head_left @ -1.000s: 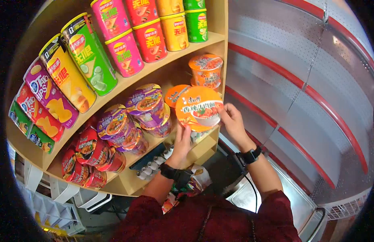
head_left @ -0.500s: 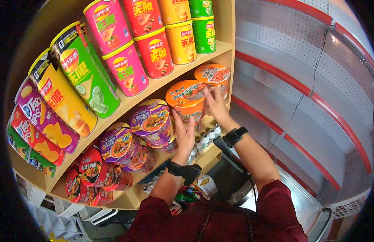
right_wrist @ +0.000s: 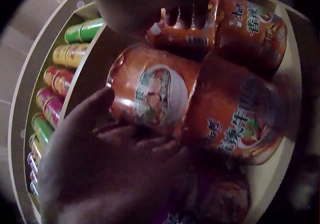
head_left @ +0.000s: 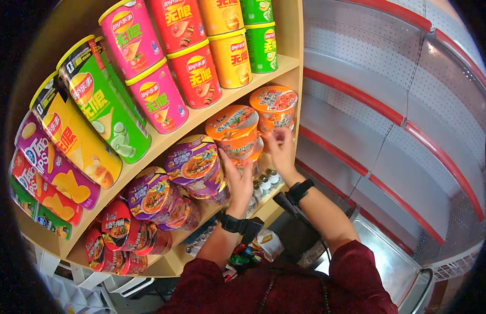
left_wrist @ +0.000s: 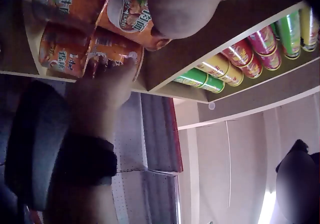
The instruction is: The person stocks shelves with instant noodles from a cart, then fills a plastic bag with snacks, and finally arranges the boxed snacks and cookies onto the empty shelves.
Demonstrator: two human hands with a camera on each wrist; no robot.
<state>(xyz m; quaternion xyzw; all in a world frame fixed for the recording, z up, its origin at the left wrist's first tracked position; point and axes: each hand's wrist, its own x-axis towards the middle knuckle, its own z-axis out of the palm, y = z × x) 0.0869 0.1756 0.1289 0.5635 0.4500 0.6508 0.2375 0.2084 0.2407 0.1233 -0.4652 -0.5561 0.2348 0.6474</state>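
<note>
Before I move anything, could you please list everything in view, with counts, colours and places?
Chip cans: at least ten, pink, red, yellow, green, upper left
Chip packs: several, purple, red, green, far left
Orange cups: four visible, orange, below the cans
Purple cups: at least four, purple, left of orange
Red cups: at least four, red, left of purple
Small bottles: several, pale tops, below orange cups
Packets: several, mixed colours, low centre
Wooden rack: one, light brown, left
Metal rack: one, grey and red, right
Metal surface: one, silver, lower right
Basket: one, white, lower right
Wristbands: two, black, one per wrist
Sleeves: two, dark red, bottom
Left hand: one, bare, left orange stack
Right hand: one, bare, right orange stack
</note>
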